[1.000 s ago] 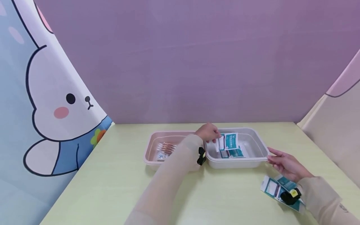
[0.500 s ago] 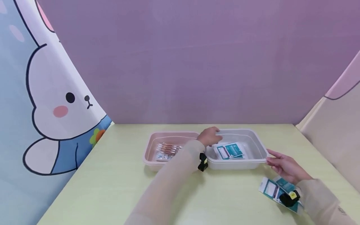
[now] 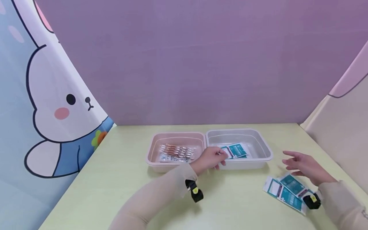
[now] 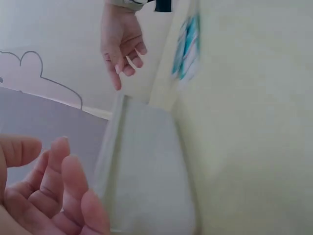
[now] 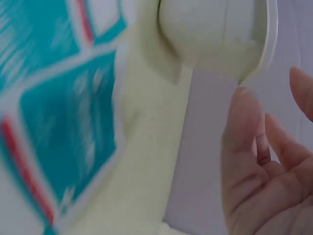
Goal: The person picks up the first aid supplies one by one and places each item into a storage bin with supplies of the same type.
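My left hand (image 3: 211, 158) hovers before the near left corner of the white plastic bin (image 3: 250, 164). Its fingers are loosely bent and hold nothing, as the left wrist view shows of the hand (image 4: 54, 191). Flat teal-and-white packets (image 3: 237, 150) lie inside that bin, partly behind the left hand. To the right of the bin, apart from its rim, my right hand (image 3: 309, 167) is held with relaxed fingers and nothing in its grasp. Below it, two similar teal-and-white packets (image 3: 286, 195) overlap on the table, one corner hidden by the wrist camera.
A pink bin (image 3: 161, 167) stands against the white bin's left side. It holds several brown-and-white striped slim sticks (image 3: 178, 150) over clear packaging. The pale yellow table (image 3: 109, 179) runs back to a purple backdrop (image 3: 184, 64), with a rabbit-printed cloth (image 3: 66, 127) at left.
A packet held over the white bin was let go and lies in it. My left hand has drawn back toward me, and my right hand has left the bin's rim, moving right.
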Available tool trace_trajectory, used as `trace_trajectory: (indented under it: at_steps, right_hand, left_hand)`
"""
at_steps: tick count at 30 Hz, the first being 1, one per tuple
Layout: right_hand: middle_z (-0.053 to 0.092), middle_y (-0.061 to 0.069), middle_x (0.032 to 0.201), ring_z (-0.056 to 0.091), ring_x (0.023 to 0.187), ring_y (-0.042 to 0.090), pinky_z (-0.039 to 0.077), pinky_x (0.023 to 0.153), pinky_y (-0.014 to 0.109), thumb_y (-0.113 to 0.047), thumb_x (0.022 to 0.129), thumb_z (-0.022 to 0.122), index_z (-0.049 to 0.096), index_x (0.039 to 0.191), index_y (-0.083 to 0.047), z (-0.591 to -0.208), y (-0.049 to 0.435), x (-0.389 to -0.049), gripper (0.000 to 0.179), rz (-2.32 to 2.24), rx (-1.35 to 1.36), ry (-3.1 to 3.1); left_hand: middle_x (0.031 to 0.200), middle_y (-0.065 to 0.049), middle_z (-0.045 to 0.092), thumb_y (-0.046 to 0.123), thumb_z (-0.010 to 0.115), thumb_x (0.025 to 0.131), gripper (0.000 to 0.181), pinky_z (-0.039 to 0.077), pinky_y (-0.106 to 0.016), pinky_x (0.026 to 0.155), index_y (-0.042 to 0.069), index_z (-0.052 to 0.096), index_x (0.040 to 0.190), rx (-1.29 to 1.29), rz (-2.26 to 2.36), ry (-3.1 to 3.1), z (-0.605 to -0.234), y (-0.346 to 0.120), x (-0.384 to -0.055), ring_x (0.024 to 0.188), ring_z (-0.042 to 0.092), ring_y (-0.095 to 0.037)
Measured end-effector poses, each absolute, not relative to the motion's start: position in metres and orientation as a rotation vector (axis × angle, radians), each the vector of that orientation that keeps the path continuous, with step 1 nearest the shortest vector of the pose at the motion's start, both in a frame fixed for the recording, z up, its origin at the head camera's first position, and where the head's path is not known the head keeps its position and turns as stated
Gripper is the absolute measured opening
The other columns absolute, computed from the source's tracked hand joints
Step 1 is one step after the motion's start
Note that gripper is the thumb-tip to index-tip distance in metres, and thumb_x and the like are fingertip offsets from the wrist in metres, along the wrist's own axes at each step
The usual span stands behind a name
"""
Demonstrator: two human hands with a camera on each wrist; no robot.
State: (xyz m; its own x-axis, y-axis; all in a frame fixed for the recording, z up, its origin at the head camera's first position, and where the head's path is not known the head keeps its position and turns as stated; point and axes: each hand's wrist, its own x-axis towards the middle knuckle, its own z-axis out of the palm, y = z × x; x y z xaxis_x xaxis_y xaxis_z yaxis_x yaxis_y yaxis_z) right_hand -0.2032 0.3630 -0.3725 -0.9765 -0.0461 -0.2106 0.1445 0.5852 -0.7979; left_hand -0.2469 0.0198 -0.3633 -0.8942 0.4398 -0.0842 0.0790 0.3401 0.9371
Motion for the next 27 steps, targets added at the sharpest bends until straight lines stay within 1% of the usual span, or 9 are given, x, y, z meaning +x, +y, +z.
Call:
trace_trajectory:
  at_steps: [2, 5, 8, 12, 15, 20, 22, 25, 27]
  right_hand:
    - [0.058, 0.028, 0.115, 0.062, 0.092, 0.024, 0.054, 0.076, 0.037, -0.026, 0.099, 0.054, 0.020, 0.142, 0.016, -0.370, 0.368, -0.200, 0.069, -1.264, 0.081, 2.633]
    - [0.060, 0.022, 0.108, 0.061, 0.090, 0.020, 0.054, 0.076, 0.040, -0.023, 0.098, 0.055, 0.022, 0.141, 0.017, -0.369, 0.377, -0.193, 0.068, -1.178, 0.066, 2.657]
    - [0.061, 0.015, 0.104, 0.060, 0.086, 0.011, 0.054, 0.072, 0.037, -0.022, 0.098, 0.056, 0.025, 0.139, 0.018, -0.368, 0.387, -0.185, 0.066, -1.083, 0.049, 2.722]
    - [0.061, 0.009, 0.098, 0.057, 0.078, 0.000, 0.051, 0.065, 0.030, -0.024, 0.098, 0.056, 0.033, 0.135, 0.019, -0.366, 0.398, -0.177, 0.061, -0.960, 0.008, 2.853]
    - [0.059, 0.006, 0.094, 0.055, 0.075, -0.003, 0.050, 0.061, 0.028, -0.023, 0.097, 0.058, 0.040, 0.131, 0.018, -0.367, 0.402, -0.174, 0.056, -0.889, -0.033, 2.926]
    - [0.056, 0.001, 0.083, 0.049, 0.067, -0.001, 0.046, 0.056, 0.026, -0.016, 0.091, 0.065, 0.052, 0.119, 0.017, -0.382, 0.399, -0.169, 0.045, -0.825, -0.102, 2.994]
    - [0.055, 0.001, 0.080, 0.046, 0.064, 0.003, 0.044, 0.054, 0.025, -0.015, 0.090, 0.067, 0.055, 0.115, 0.016, -0.392, 0.396, -0.165, 0.041, -0.810, -0.099, 2.987]
    - [0.053, 0.000, 0.078, 0.044, 0.060, 0.005, 0.042, 0.051, 0.025, -0.014, 0.088, 0.068, 0.057, 0.112, 0.015, -0.405, 0.393, -0.156, 0.039, -0.804, -0.095, 2.948]
    - [0.053, 0.001, 0.079, 0.043, 0.059, 0.006, 0.041, 0.051, 0.025, -0.013, 0.088, 0.068, 0.057, 0.112, 0.015, -0.410, 0.392, -0.152, 0.039, -0.803, -0.116, 2.911]
  left_hand:
    - [0.072, -0.003, 0.066, 0.017, 0.061, 0.094, 0.019, 0.042, -0.023, 0.047, 0.000, 0.067, 0.099, 0.417, 1.601, 2.250, -0.372, 0.014, -0.241, 0.050, 0.051, -0.011]
    - [0.075, -0.005, 0.068, 0.017, 0.061, 0.094, 0.022, 0.040, -0.022, 0.048, -0.002, 0.066, 0.104, 0.372, 1.659, 2.201, -0.384, 0.006, -0.234, 0.051, 0.051, -0.012]
    - [0.078, -0.006, 0.067, 0.018, 0.060, 0.095, 0.025, 0.041, -0.023, 0.050, -0.002, 0.064, 0.110, 0.345, 1.687, 2.136, -0.392, -0.002, -0.226, 0.053, 0.052, -0.013]
    - [0.079, -0.004, 0.065, 0.018, 0.057, 0.096, 0.026, 0.042, -0.023, 0.052, -0.001, 0.062, 0.114, 0.251, 1.719, 2.006, -0.400, -0.006, -0.215, 0.054, 0.052, -0.012]
    - [0.081, -0.003, 0.063, 0.017, 0.056, 0.096, 0.026, 0.041, -0.021, 0.052, -0.001, 0.059, 0.114, 0.168, 1.796, 1.911, -0.406, -0.004, -0.211, 0.053, 0.050, -0.011]
    - [0.088, -0.004, 0.065, 0.019, 0.054, 0.097, 0.030, 0.043, -0.020, 0.053, -0.002, 0.056, 0.117, 0.029, 2.002, 1.838, -0.424, 0.003, -0.208, 0.055, 0.050, -0.009]
    - [0.092, -0.005, 0.066, 0.020, 0.055, 0.096, 0.032, 0.044, -0.020, 0.054, -0.003, 0.056, 0.118, -0.023, 2.086, 1.816, -0.433, 0.006, -0.206, 0.056, 0.051, -0.009]
    - [0.093, -0.005, 0.066, 0.021, 0.055, 0.096, 0.029, 0.044, -0.020, 0.055, -0.003, 0.057, 0.112, -0.070, 2.205, 1.758, -0.442, 0.010, -0.205, 0.055, 0.052, -0.008]
    - [0.090, -0.005, 0.066, 0.021, 0.056, 0.096, 0.025, 0.044, -0.020, 0.054, -0.002, 0.059, 0.106, -0.079, 2.271, 1.709, -0.442, 0.013, -0.205, 0.053, 0.052, -0.006]
